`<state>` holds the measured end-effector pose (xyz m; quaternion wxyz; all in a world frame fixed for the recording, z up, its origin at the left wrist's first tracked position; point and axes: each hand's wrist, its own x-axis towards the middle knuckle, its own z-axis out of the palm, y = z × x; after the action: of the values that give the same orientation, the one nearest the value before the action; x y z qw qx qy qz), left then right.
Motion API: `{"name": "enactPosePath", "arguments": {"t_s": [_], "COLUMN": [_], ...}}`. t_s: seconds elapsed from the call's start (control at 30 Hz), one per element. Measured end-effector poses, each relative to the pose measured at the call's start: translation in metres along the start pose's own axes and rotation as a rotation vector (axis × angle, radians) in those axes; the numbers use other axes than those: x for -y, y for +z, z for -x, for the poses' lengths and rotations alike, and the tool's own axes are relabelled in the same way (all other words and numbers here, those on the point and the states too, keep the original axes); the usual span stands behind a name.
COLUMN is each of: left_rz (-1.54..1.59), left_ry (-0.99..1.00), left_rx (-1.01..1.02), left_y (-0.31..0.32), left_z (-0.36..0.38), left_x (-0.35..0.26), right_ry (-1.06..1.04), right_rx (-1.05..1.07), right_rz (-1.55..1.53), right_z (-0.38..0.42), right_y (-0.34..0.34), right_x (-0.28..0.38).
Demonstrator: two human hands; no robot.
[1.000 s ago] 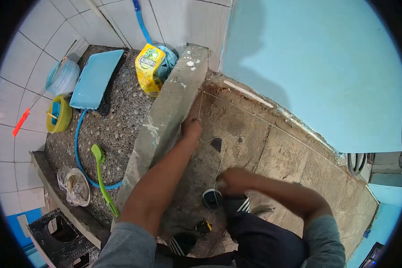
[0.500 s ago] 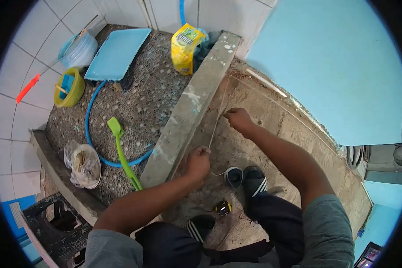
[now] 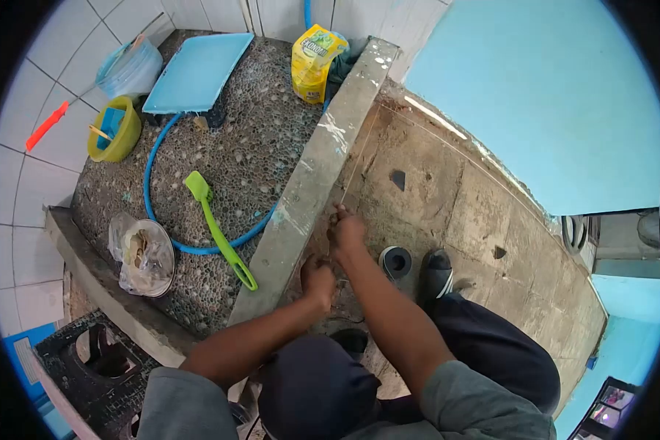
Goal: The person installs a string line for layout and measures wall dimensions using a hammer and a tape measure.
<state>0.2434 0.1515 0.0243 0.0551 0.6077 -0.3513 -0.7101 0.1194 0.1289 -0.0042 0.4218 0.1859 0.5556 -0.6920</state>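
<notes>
String (image 3: 355, 170): pinched it in right hand (image 3: 347, 233), curled left hand (image 3: 318, 281) nearby (hold unclear); apparently tensioned it, needed steady pull.

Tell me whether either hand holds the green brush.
No, the green brush lies on the pebbled surface, apart from the left hand and the right hand.

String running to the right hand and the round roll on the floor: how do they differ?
The string is a thin, pale line, while the roll is thick and round with a dark middle. The string is stretched straight to the right hand; the roll rests untouched on the floor. Both show some pale colour.
</notes>
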Motion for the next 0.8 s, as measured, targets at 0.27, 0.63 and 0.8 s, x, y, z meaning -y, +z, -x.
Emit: {"name": "enactPosePath", "arguments": {"t_s": [0.27, 0.63, 0.8], "left_rz": [-0.341, -0.650, -0.590], "left_ry": [0.079, -0.127, -0.045], "left_rx": [-0.062, 0.100, 0.105], "left_y": [-0.019, 0.009, 0.035], "left_z": [-0.045, -0.015, -0.008], "left_x": [0.021, -0.048, -0.081], "right_ry": [0.207, 0.399, 0.428], "right_rx": [0.080, 0.042, 0.175], "right_rz": [-0.164, -0.360, -0.408], "right_z": [-0.052, -0.040, -0.044], "right_y": [-0.018, -0.001, -0.020], "right_x": [-0.020, -0.009, -0.008]}}
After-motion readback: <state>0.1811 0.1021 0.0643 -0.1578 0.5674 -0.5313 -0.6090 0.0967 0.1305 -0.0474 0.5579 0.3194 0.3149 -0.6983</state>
